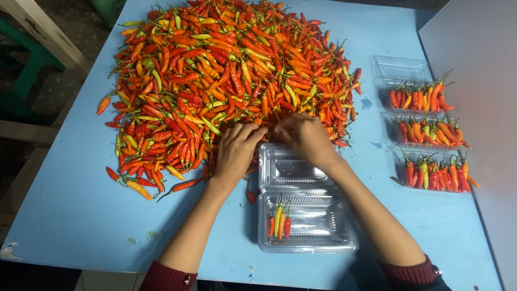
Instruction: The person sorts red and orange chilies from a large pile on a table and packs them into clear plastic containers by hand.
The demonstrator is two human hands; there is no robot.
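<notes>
Both hands work the near edge of a large heap of chillies (231, 81) spread across a blue surface (70, 205). The left hand (237, 151) and right hand (306, 136) meet almost fingertip to fingertip, palms down, fingers (253, 132) curled into the peppers; whether either has actually closed on one cannot be told, since the tips are buried among the stems. The heap lies directly ahead of the fingers, away from the body. An open clear plastic clamshell box (307, 215) sits just behind the hands, toward the person, its long axis running front to back, with a few chillies in its near half. The right hand is nearer the box. Three filled trays (431, 134) line the right edge.
</notes>
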